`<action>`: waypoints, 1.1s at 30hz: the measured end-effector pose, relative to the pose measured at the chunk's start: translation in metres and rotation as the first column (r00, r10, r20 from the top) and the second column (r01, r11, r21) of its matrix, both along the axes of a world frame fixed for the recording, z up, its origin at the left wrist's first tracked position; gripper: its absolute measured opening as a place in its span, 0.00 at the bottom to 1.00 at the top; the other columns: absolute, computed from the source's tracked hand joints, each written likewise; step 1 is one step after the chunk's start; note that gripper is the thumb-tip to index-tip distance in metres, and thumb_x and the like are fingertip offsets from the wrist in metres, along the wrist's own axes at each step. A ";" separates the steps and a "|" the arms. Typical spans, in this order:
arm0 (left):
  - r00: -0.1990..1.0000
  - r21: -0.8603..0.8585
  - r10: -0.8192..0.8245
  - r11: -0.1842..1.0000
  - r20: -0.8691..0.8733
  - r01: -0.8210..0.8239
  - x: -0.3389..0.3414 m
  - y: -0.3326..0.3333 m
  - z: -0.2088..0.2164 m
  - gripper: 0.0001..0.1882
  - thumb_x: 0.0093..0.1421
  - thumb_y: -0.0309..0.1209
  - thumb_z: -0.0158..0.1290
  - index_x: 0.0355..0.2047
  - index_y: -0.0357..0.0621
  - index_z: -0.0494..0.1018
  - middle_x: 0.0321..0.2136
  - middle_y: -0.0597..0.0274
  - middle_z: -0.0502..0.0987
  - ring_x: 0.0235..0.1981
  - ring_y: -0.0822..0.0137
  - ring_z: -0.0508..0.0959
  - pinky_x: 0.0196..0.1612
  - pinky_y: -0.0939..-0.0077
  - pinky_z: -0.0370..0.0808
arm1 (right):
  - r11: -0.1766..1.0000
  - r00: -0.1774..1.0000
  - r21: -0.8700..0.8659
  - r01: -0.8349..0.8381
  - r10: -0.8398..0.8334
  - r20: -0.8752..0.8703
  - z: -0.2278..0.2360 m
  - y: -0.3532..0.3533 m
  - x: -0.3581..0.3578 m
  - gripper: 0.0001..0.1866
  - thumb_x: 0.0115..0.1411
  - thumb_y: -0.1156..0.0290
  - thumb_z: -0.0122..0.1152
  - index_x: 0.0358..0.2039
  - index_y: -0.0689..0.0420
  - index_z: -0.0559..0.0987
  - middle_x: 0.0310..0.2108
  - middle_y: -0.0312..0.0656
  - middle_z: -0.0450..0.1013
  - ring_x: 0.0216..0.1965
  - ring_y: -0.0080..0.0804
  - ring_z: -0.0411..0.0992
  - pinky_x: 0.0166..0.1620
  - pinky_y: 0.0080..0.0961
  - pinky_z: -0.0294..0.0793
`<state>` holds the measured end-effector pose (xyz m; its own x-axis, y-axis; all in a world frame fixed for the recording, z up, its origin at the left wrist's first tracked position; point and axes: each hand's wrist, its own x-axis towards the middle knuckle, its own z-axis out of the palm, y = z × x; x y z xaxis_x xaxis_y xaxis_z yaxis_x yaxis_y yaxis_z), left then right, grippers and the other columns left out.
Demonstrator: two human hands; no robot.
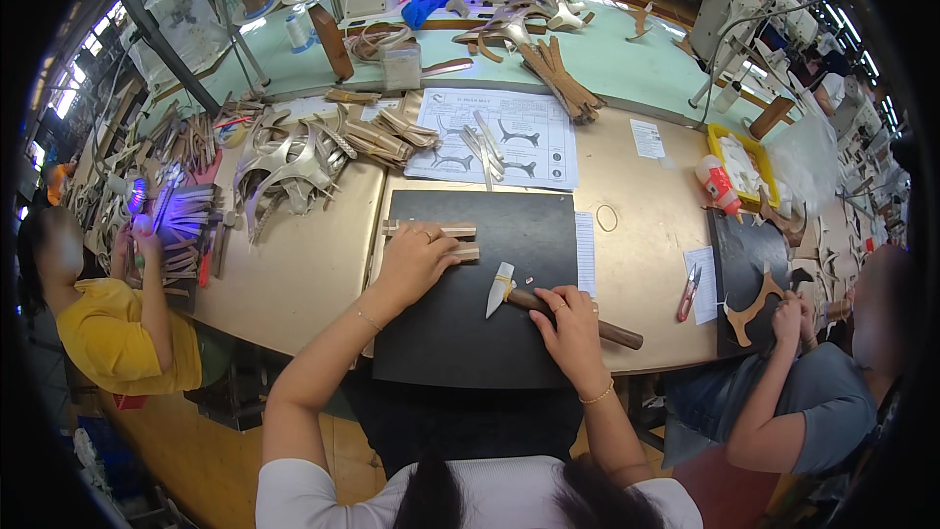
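Observation:
A black board [470,333] lies in front of me on the table. My left hand [419,260] is over its left part, fingers together on a short tan-and-brown strip [466,251] that looks like leather. A second such strip [458,230] lies just beyond it, partly hidden by the fingers. On the right of the board, my right hand [571,328] is closed loosely about the dark wooden handle of a hammer [619,335]. The hammer's pale metal head [499,292] rests on the board, with something yellowish wrapped near the handle. A tiny light scrap [530,280] lies beside it.
Beyond the board are drawing sheets [539,113] with silvery strips on them. Silvery cut pieces [294,162] and strip bundles [382,137] are piled left. Red-handled snips [688,294], a red-and-white bottle [718,186] and a yellow basket [713,140] stand right. Co-workers sit on both sides and opposite.

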<state>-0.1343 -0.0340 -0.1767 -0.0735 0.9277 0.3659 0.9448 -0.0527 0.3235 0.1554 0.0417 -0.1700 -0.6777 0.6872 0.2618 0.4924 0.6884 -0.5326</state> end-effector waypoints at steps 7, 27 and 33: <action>0.999 0.008 0.006 1.000 0.031 -0.006 0.000 0.003 0.000 0.10 0.54 0.32 0.67 0.31 0.46 0.77 0.32 0.60 0.78 0.37 0.53 0.78 0.43 0.59 0.73 | 1.000 1.000 -0.014 -0.007 0.007 -0.011 0.001 0.001 -0.003 0.18 0.59 0.68 0.71 0.49 0.55 0.82 0.43 0.42 0.74 0.45 0.43 0.71 0.50 0.38 0.68; 1.000 0.023 -0.018 1.000 0.013 0.018 -0.005 0.005 -0.001 0.06 0.59 0.31 0.64 0.33 0.43 0.82 0.30 0.59 0.78 0.33 0.54 0.80 0.37 0.59 0.76 | 0.999 1.000 0.031 -0.014 0.014 -0.017 -0.005 0.000 -0.006 0.19 0.57 0.68 0.71 0.49 0.55 0.82 0.43 0.39 0.73 0.45 0.41 0.70 0.48 0.39 0.68; 0.998 0.110 0.018 0.994 -0.063 -0.011 0.000 0.002 -0.007 0.06 0.60 0.31 0.65 0.31 0.41 0.82 0.27 0.59 0.77 0.30 0.55 0.79 0.34 0.61 0.76 | 1.000 1.000 0.022 -0.007 0.007 -0.016 -0.003 -0.001 -0.006 0.19 0.57 0.69 0.72 0.49 0.56 0.82 0.43 0.41 0.73 0.45 0.42 0.70 0.51 0.38 0.69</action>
